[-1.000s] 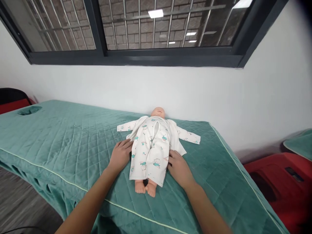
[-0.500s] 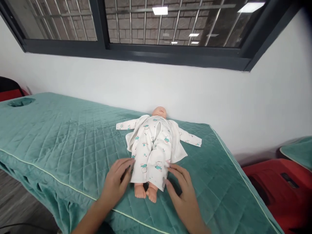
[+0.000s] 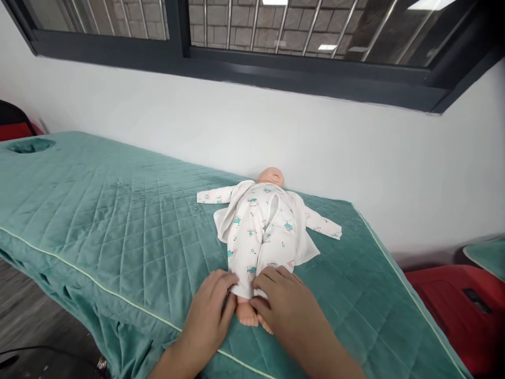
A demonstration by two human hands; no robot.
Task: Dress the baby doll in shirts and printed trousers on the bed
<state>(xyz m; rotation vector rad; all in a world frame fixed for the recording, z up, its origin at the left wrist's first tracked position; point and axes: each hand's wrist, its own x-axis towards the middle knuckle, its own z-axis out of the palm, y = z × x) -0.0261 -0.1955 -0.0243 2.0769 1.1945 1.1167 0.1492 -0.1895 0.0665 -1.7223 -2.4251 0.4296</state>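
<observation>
A baby doll [image 3: 271, 177] lies on its back on the green quilted bed, head toward the wall. It wears white printed trousers [image 3: 244, 245] with a slit at the crotch, over an open white jacket [image 3: 310, 247] whose sleeves spread out sideways. My left hand [image 3: 209, 310] is at the cuff of the left-hand trouser leg, fingers bent against its outer edge. My right hand [image 3: 290, 308] covers the other cuff, its fingers curled over the cloth and thumb near the ankle. One bare foot [image 3: 246, 315] shows below the cuffs; the other is partly hidden by my right hand.
The green bed [image 3: 118, 231] has a face hole [image 3: 31, 145] at its far left end. Behind it are a white wall and a dark-framed window [image 3: 252, 71]. A red chair [image 3: 457, 300] stands at the right, and a cable lies on the floor at lower left.
My right hand has moved left onto the trouser cuff, now covering part of the doll's foot. My left hand has shifted down to the other cuff. The camera view has tilted down.
</observation>
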